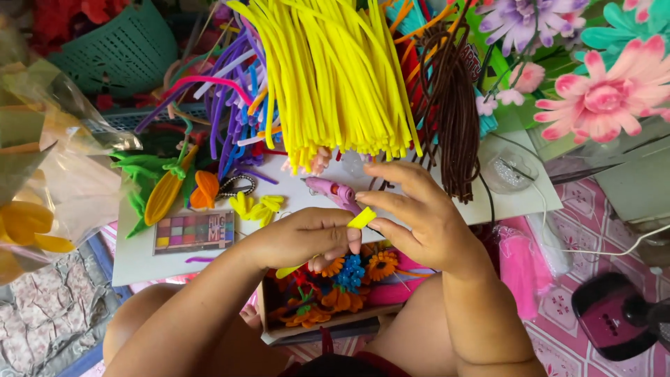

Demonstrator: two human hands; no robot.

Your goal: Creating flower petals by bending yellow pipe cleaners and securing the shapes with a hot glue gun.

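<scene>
Yellow pipe-cleaner strip [362, 218] is sitting pinched between both hands, just above the open box [317, 328] on the person's lap, w/ a second yellish end [287, 271] poking out under the left hand. Going big to small: the white board [209, 258] is lying across the knees & carrying most of the clutter; the big yellow stem bundle [335, 77] is hanging over its far edge, w/ purple stems [230, 105] to its left and a brown bundle [457, 126] to its right. Large pink paper flower [604, 94] is filling the top-right corner; a green basket [115, 49] is sitting top left. Left hand [300, 237] is clenching round the strip, fingers curled tight; right hand [426, 216] is nipping the folded tip betw thumb & forefinger. Pink glue gun [335, 192] is lying on the board just behind the hands, untouched. Colour swatch card [194, 232] is lying to the left, near some small yellow petal pieces [257, 207] & orange leaf shapes [202, 190]. Progress, judging by this: several small orange & blue flowers [349, 276] are already lying finished in the box, so work looks well underway; the piece in hand is only getting its first fold, w/ shaping & gluing seemingly left.
</scene>
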